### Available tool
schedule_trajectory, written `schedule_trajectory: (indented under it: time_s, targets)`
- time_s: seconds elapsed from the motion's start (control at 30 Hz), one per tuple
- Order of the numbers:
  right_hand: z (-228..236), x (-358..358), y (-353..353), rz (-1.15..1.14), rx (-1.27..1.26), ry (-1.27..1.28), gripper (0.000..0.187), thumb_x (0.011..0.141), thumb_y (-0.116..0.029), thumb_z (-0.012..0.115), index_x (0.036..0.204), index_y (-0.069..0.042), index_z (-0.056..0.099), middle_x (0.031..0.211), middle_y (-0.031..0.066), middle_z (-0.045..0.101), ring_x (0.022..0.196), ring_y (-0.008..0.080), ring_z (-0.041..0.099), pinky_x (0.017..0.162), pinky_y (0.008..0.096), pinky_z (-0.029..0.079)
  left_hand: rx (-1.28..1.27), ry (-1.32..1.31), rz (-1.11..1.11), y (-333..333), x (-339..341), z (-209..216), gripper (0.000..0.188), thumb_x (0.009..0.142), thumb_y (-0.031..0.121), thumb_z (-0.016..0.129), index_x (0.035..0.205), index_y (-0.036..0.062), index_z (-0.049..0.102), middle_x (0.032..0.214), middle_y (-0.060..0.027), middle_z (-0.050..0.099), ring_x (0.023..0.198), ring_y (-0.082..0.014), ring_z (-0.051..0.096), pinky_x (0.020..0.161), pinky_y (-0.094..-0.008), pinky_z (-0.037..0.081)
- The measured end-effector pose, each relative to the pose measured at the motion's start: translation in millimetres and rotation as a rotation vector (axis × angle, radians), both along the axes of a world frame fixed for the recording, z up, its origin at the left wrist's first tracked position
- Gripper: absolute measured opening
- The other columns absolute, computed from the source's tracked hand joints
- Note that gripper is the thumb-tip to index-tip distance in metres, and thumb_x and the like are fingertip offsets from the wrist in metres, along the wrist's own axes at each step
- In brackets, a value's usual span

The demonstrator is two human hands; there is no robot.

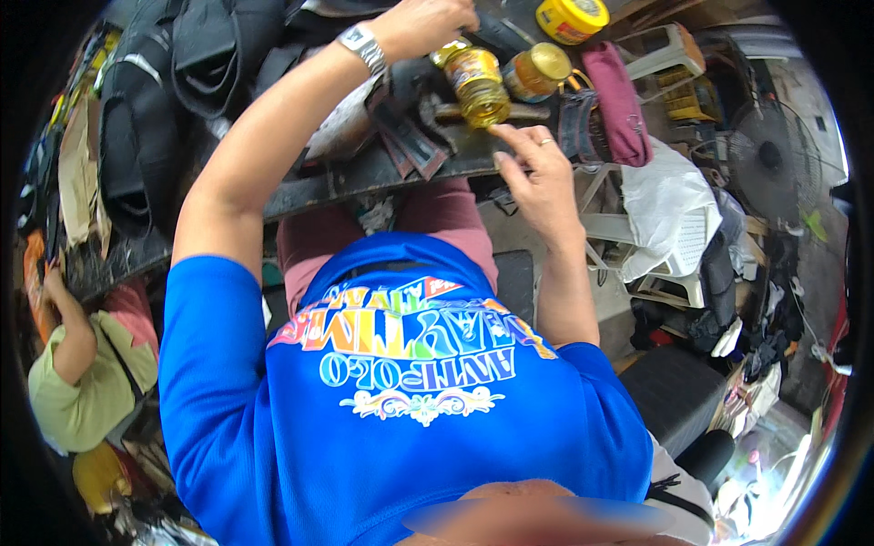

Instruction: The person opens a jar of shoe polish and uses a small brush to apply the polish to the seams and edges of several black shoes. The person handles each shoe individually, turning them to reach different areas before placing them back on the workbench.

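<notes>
My left hand [426,27], with a silver watch on its wrist, reaches to the top edge of the view. Its fingers look curled together, and whatever they hold, if anything, is hidden. Just below them a glass jar [478,84] of yellow liquid lies tilted on the dark workbench [341,182]. My right hand [539,182], wearing a ring, is open at the bench's front edge. Its index fingertip is at the near end of that jar, and the thumb stands apart. Beside the jar is a second jar [537,71] with a yellowish lid.
A yellow tub [572,18] stands farther back. A maroon pouch [619,105] lies at the bench's right end. Black shaped pieces [205,55] crowd the left. White plastic stools [669,241] and a fan [769,155] are at right. Another person [91,373] sits at left.
</notes>
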State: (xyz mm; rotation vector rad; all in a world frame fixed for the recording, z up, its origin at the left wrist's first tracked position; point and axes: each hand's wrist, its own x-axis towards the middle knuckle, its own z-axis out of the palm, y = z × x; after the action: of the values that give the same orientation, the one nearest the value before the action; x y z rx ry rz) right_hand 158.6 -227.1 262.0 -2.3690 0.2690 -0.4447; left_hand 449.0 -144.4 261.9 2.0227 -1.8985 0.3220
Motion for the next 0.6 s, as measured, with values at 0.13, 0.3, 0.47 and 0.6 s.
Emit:
schedule_trajectory:
  time_s: [0.13,0.3,0.47,0.6]
  targets:
    - [-4,-12,0,-0.063,-0.009,0.135,0.045,0.088,-0.007,0.068,0.132,-0.016,0.066,0.086,0.0101,0.06,0.07,0.0249,0.062,0.068,0.0369,0.052,-0.11,0.205,-0.039,26,0,20,0.016,0.084,0.013,0.067,0.096,0.003,0.073,0.097,-0.0158,0.069,0.097,-0.0353,0.067,0.085,-0.0443,0.053]
    - [-13,-6,3,-0.037,-0.201,0.246,0.064,0.09,-0.018,0.067,0.15,-0.02,0.047,0.097,0.0169,0.071,0.081,0.036,0.07,0.071,0.0467,0.054,-0.175,0.227,0.067,94,-29,35,0.02,0.086,0.014,0.071,0.105,0.006,0.072,0.103,-0.0151,0.069,0.101,-0.0341,0.066,0.09,-0.0416,0.053]
    - [-19,7,9,-0.043,-0.327,0.28,0.075,0.088,-0.022,0.072,0.156,-0.018,0.038,0.08,0.015,0.067,0.074,0.037,0.068,0.068,0.0478,0.053,0.064,0.388,-0.111,138,-93,4,0.023,0.082,0.007,0.077,0.104,0.0052,0.069,0.116,-0.0099,0.069,0.11,-0.0291,0.065,0.096,-0.0389,0.053]
    - [-19,19,15,-0.036,-0.387,0.353,0.072,0.09,-0.026,0.07,0.153,-0.015,0.039,0.088,0.0208,0.071,0.08,0.0414,0.07,0.07,0.0513,0.054,0.106,0.339,-0.066,142,-115,-24,0.046,0.081,0.013,0.079,0.125,0.0078,0.064,0.127,-0.0112,0.064,0.123,-0.0291,0.058,0.108,-0.0419,0.042]
